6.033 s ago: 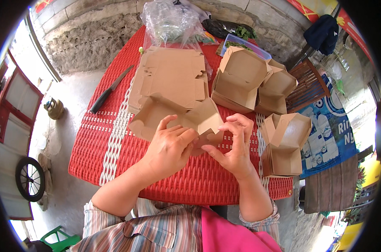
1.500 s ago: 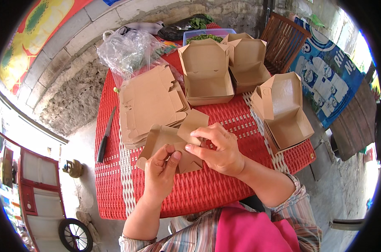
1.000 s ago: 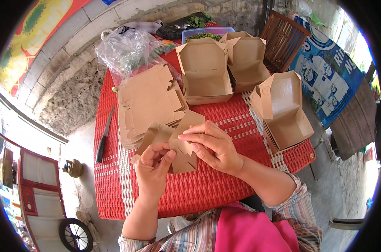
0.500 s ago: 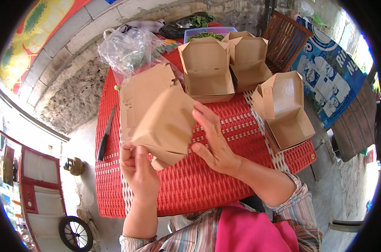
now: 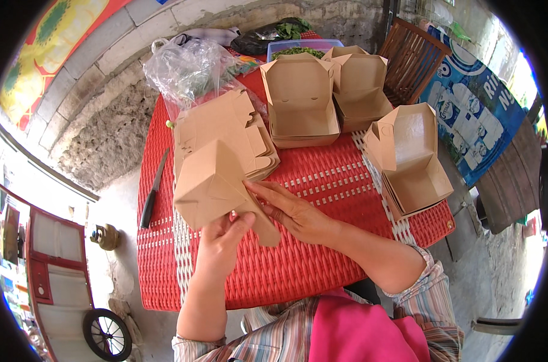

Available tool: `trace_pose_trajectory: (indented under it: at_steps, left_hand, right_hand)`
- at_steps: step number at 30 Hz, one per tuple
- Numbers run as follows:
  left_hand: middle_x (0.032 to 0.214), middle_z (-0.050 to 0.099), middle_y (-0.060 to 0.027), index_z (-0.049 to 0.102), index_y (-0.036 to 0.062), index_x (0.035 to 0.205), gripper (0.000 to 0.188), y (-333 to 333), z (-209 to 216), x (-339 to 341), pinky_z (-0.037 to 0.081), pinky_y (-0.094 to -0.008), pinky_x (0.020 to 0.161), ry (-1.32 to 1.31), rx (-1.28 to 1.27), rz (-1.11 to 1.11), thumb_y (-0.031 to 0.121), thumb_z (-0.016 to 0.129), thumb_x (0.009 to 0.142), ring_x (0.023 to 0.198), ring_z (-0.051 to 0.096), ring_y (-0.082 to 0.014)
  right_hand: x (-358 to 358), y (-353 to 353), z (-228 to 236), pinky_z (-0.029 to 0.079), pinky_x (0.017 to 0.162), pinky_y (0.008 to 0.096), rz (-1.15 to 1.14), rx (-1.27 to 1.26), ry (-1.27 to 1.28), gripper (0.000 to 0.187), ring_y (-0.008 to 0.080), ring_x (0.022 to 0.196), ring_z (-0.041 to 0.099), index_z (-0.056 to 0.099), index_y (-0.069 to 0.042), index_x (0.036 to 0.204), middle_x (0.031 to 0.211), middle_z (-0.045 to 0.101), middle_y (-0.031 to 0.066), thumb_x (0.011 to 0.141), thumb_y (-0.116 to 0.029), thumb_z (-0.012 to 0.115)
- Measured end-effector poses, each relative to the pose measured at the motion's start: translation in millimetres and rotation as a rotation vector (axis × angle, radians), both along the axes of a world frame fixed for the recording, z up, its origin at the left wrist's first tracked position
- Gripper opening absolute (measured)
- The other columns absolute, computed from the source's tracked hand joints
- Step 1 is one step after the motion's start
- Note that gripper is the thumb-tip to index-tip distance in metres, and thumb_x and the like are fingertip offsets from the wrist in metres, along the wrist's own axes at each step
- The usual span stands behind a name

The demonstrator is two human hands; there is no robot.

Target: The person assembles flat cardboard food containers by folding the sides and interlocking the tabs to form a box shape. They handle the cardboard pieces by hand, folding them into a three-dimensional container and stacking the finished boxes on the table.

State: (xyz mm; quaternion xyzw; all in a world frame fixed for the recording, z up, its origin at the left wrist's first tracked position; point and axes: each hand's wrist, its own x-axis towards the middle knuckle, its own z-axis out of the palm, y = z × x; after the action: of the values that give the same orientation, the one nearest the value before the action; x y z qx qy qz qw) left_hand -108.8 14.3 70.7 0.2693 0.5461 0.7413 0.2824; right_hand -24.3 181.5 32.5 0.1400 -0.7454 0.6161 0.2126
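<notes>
Between my hands is a brown cardboard food box (image 5: 210, 184), partly folded and tilted, its outer side facing up. My left hand (image 5: 222, 235) grips its near edge, thumb on top. The fingers of my right hand (image 5: 295, 211) are closed on a flap at the box's right side; some fingertips are hidden behind it. Just beyond lies a stack of flat cardboard blanks (image 5: 219, 123). Formed boxes with raised lids stand farther off: one stack (image 5: 301, 123) at the back middle, another (image 5: 361, 108) beside it, and a third (image 5: 416, 181) at the right.
The red and white woven table (image 5: 310, 265) carries a knife (image 5: 154, 190) near its left edge. Toward the back are a clear plastic bag (image 5: 186, 72), a tub of chopped greens (image 5: 301, 48) and a black bag (image 5: 256, 41). A wooden chair (image 5: 413, 60) stands behind.
The box has turned over and shifted left, uncovering more of the blanks. My right hand has moved from open beside the box to closed on its flap.
</notes>
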Motion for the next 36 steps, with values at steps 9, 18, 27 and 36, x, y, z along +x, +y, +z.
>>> trace_pose_trajectory:
  at_steps: [9, 18, 27, 36]
  left_hand:
    - [0.110, 0.064, -0.0112, 0.054, -0.0009, 0.120, 0.022, 11, -1, -1, 0.056, -0.0353, 0.086, 0.084, 0.192, 0.228, 0.008, 0.054, 0.099, 0.099, 0.066, -0.0205]
    - [0.115, 0.062, -0.0123, 0.051, -0.0005, 0.124, 0.025, 11, -11, 3, 0.057, -0.0371, 0.087, 0.226, 0.162, 0.268, 0.008, 0.052, 0.100, 0.105, 0.064, -0.0214]
    - [0.126, 0.058, -0.0139, 0.049, -0.0044, 0.130, 0.032, 1, -43, 1, 0.050, -0.0359, 0.093, 1.345, -0.338, 0.304, 0.001, 0.052, 0.098, 0.112, 0.059, -0.0234]
    - [0.127, 0.057, -0.0151, 0.049, -0.0052, 0.132, 0.035, 16, -21, 12, 0.042, -0.0368, 0.101, 0.478, -0.008, 0.007, -0.003, 0.050, 0.098, 0.118, 0.054, -0.0222]
  right_hand:
    - [10, 2, 10, 0.050, 0.091, 0.0399, -0.191, 0.131, 0.011, 0.044, 0.0348, 0.109, 0.061, 0.047, -0.007, 0.141, 0.122, 0.057, 0.0197, 0.098, -0.007, 0.052]
    - [9, -2, 11, 0.052, 0.086, 0.0422, -0.343, 0.368, 0.146, 0.075, 0.0354, 0.105, 0.060, 0.034, -0.011, 0.149, 0.115, 0.057, 0.0180, 0.085, -0.018, 0.072]
    - [8, -5, 4, 0.054, 0.071, 0.0399, -0.573, 0.567, 0.147, 0.075, 0.0325, 0.083, 0.063, 0.038, -0.004, 0.145, 0.104, 0.058, 0.0154, 0.080, -0.015, 0.074]
    - [10, -12, 9, 0.054, 0.069, 0.0422, -0.562, 0.535, -0.024, 0.089, 0.0329, 0.081, 0.064, 0.022, 0.003, 0.150, 0.099, 0.057, 0.0203, 0.080, -0.018, 0.073]
